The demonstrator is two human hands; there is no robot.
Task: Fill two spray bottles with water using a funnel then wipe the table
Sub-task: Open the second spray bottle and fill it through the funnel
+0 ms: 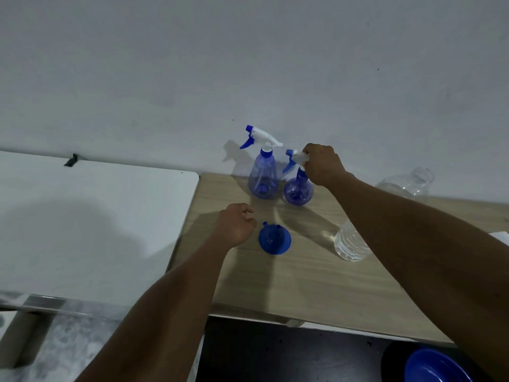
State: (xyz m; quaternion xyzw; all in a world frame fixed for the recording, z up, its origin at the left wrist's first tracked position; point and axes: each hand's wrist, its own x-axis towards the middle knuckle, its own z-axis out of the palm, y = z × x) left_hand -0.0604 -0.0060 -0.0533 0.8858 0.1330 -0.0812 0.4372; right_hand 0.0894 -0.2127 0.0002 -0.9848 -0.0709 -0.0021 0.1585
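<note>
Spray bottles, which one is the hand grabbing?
The shorter, rounder spray bottle on the right: the right hand grips its top. The taller spray bottle beside it stands untouched.

I log a wood-grain bench (289, 282) set against the wall. At the back stand a tall spray bottle (262, 175) and a round spray bottle (298, 190), just beside each other. Blue funnel (275, 241) in front of them. Water bottle (348, 244) to the right, and an empty clear bottle (410, 183) behind it by the wall.
</note>
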